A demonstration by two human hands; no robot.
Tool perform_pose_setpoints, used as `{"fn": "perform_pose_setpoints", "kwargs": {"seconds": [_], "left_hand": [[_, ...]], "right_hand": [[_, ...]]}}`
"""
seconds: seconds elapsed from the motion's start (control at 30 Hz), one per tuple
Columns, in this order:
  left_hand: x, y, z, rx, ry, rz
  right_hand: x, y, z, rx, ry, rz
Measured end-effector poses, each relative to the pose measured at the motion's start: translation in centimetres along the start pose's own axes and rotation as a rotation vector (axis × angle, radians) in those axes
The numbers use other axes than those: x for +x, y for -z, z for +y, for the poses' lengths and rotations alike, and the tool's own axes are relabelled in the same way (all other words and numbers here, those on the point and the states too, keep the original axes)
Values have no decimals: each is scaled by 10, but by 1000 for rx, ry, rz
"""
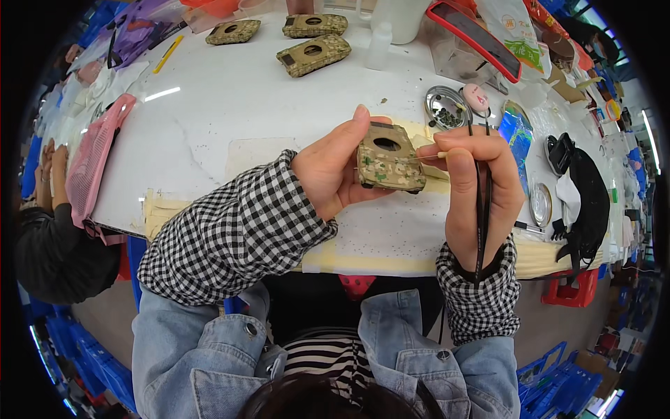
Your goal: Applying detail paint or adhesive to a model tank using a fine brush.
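My left hand (333, 162) is closed around a camouflage-painted toy tank hull (401, 171), thumb along its far side and fingers beneath. A round dark opening shows in the hull's top. From the right, my right hand (492, 174) pinches a thin pale stick (431, 156) with a needle-like tip between thumb and forefinger. Its tip meets or nearly meets the hull's right edge; contact is too fine to tell. Black tweezers (480, 234) are also held in the right hand, lying across the palm with their points upward. Beyond it, a round metal dish (429, 105) holds small dark green parts.
Several similar hulls, one being this camouflage hull (314, 56), stand at the table's far side. A red-cased phone (481, 42) leans at far right. A yellow pen-like tool (167, 54) and pink mesh bag (101, 160) lie left. Another person's dark sleeve (66, 255) is at far left.
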State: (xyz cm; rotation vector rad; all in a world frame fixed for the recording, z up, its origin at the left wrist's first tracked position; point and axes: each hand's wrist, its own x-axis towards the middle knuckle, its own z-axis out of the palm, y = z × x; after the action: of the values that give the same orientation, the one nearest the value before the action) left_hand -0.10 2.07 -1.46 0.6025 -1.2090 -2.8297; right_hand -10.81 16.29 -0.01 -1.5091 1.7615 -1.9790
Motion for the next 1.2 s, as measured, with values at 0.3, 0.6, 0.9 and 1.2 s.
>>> {"fn": "perform_pose_setpoints", "kwargs": {"seconds": [0.3, 0.6, 0.9, 1.2], "left_hand": [[0, 2, -1, 16, -8, 1], [-1, 2, -1, 16, -7, 41], [1, 3, 0, 0, -39, 58], [3, 8, 1, 5, -79, 78]], "right_hand": [[0, 0, 0, -44, 0, -3], [-1, 5, -6, 40, -70, 52], [2, 34, 14, -788, 208, 114], [-15, 59, 4, -466, 14, -27]]}}
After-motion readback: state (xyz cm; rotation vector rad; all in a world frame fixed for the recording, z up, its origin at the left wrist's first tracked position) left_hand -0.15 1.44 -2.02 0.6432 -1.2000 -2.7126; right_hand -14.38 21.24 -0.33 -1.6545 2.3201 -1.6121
